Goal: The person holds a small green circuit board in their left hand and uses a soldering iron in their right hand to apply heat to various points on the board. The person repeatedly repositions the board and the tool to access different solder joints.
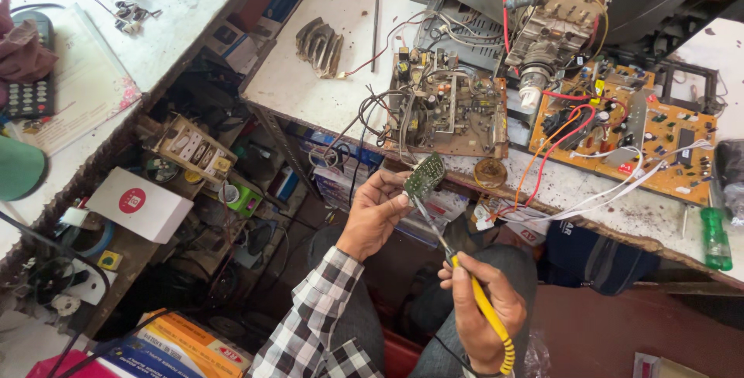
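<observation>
Both hands are busy: your left hand (376, 211) pinches a small green circuit board (425, 176) just off the bench's (310, 91) front edge, and your right hand (480, 308) grips a yellow soldering iron (484, 308), tip touching the board. Soldering looks under way, not finished.

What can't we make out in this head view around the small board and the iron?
- Soldering iron tip: too small to tell whether it touches the small green board in the left hand.
- Iron's cord: hidden below the right hand, cut by the bottom edge.
- Board's components: too small, partly under fingers.
</observation>
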